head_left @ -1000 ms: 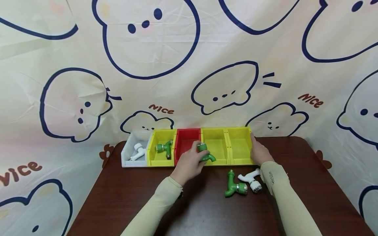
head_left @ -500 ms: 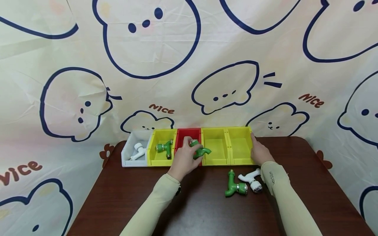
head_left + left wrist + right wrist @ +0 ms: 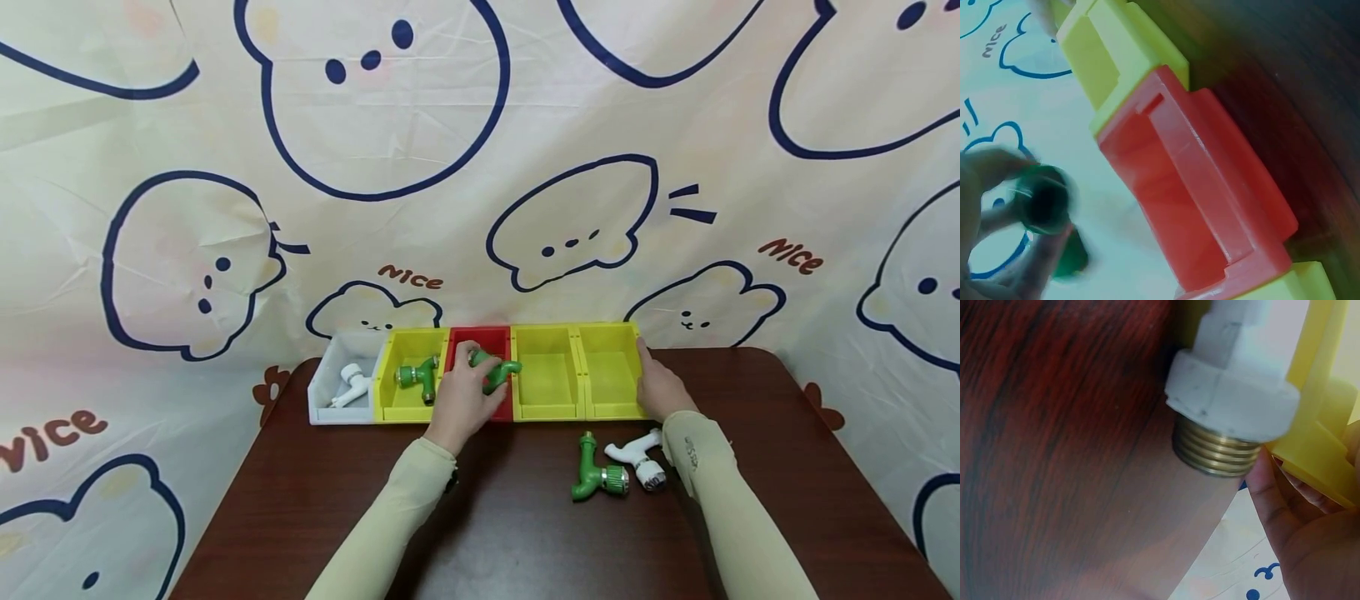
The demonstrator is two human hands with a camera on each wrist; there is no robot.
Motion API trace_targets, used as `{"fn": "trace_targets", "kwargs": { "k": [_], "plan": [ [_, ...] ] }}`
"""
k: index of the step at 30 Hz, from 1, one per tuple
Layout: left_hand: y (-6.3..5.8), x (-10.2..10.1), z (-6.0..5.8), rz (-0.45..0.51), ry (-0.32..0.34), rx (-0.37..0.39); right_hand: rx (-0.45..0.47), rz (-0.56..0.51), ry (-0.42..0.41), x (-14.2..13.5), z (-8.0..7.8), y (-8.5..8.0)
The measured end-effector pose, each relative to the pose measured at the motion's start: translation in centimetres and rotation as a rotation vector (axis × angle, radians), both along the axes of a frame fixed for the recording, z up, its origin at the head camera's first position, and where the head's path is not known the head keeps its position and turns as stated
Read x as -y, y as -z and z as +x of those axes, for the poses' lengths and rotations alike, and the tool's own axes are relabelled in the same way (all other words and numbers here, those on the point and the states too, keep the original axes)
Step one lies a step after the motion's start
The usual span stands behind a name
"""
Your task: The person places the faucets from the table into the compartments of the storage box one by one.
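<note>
By the look of it, the work is about halfway: a stored white tap (image 3: pixel 351 386) lies in the white bin (image 3: pixel 321 392), a stored green tap (image 3: pixel 423 379) lies in the yellow bin beside it (image 3: pixel 409 340), and a third, the held green tap (image 3: pixel 497 373), is over the red bin (image 3: pixel 480 335), pinched between the thumb and fingers of the left grip (image 3: pixel 461 404) and not yet let go. Two pieces appear to be left, the loose green tap (image 3: pixel 592 477) and the loose white tap (image 3: pixel 636 455), lying close together on the surface (image 3: pixel 525 542) in front of two yellow bins, the inner one (image 3: pixel 546 375) and the end one (image 3: pixel 611 367), both without a tap. The right grip (image 3: pixel 662 387) touches the outer side of the end one; whether it pinches the wall or merely leans there, I cannot tell. As for obstacles, the left grip hides part of the red bin from above, and the right sleeve (image 3: pixel 701 454) runs just beside the loose white tap, which could make reaching it awkward. A printed cloth (image 3: pixel 420 233) hangs behind the row.
</note>
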State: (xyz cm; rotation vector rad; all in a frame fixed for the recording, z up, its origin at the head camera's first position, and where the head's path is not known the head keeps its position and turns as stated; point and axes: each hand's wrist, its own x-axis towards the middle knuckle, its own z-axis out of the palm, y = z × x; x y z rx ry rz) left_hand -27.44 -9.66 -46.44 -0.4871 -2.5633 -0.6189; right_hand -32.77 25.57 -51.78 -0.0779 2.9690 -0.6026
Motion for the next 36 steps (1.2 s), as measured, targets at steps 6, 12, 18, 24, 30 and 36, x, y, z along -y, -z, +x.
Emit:
{"fn": "trace_targets", "kwargs": {
  "k": [6,12,18,24,30,36],
  "plan": [
    [0.6,0.5,-0.3,0.124,-0.014,-0.044,0.002,-0.015,0.017,0.1,0.1,0.1],
    [1.3,0.7,-0.3,0.174,-0.028,0.078,0.012,-0.021,0.017,0.4,-0.1,0.4],
    [1.4,0.3,-0.3,0.159,-0.031,0.121,0.018,-0.021,0.025,0.0,-0.3,0.4],
    [0.8,0.6,-0.5,0.266,-0.079,0.328,0.028,-0.018,0.027,0.0,-0.3,0.3],
    [0.5,1.3,-0.8,0.327,-0.074,0.473,0.024,-0.019,0.031,-0.1,-0.4,0.2],
    [1.0,1.8,-1.0,0.474,-0.016,0.541,0.026,-0.020,0.033,-0.1,-0.3,0.3]
  ]
}}
